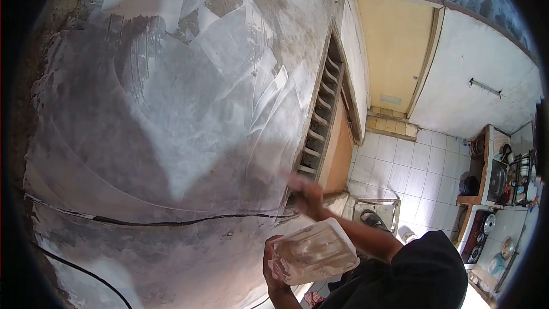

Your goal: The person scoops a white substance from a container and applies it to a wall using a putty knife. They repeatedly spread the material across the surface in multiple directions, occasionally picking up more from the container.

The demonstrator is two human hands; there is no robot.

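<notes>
My left hand (273,263) grips the side of a pale rectangular container (314,253), its surface smeared with whitish and brownish paste. Above it, my right hand (309,197) is raised close to the wall, beside the lower end of the slatted vent. Motion blurs its fingers, so whatever it may hold cannot be made out. White and grey patches of coating with streaks and ridges cover the wall (189,109).
A slatted vent (321,103) is set in the wall. Black cables (154,223) cross the lower wall. Beyond are a yellow door panel (394,46), a tiled floor (406,166), a sandal (373,219), and a counter with a stove (479,234) and dishes.
</notes>
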